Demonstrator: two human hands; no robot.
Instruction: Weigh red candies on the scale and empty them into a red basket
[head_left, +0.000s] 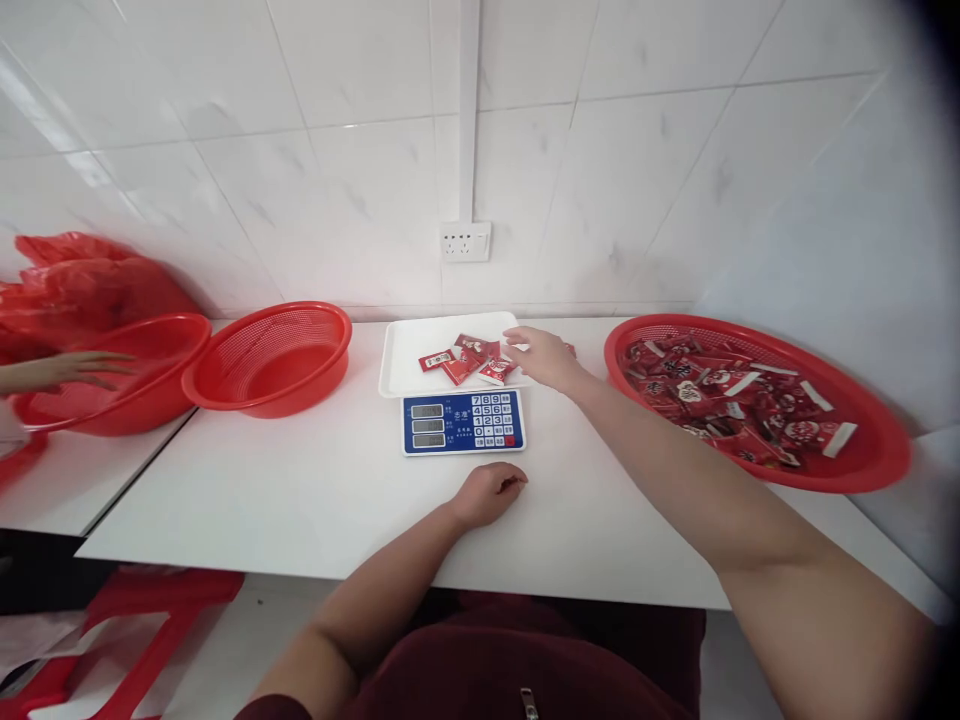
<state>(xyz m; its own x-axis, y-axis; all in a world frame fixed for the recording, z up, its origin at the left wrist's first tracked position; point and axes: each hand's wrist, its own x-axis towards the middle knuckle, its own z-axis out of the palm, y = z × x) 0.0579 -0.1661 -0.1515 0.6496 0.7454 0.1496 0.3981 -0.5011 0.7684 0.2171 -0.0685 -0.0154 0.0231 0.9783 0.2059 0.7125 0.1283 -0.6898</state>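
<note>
A blue-faced digital scale (463, 420) stands mid-table with a white tray (409, 355) on top. Several red snack packets (465, 360) lie on the tray. My right hand (544, 357) reaches over the tray's right edge, its fingers curled at the packets; whether it grips one is hidden. My left hand (489, 493) rests on the table in front of the scale, fingers loosely curled with nothing in them. A wide red basket (870, 455) at the right holds many more red packets (739, 400).
An empty red mesh basket (270, 360) sits left of the scale. Another person's hand (71, 368) reaches into a second red basket (112, 405) at far left, beside a red plastic bag (82, 285). A wall socket (465, 241) is behind. Red stools (112, 630) stand below.
</note>
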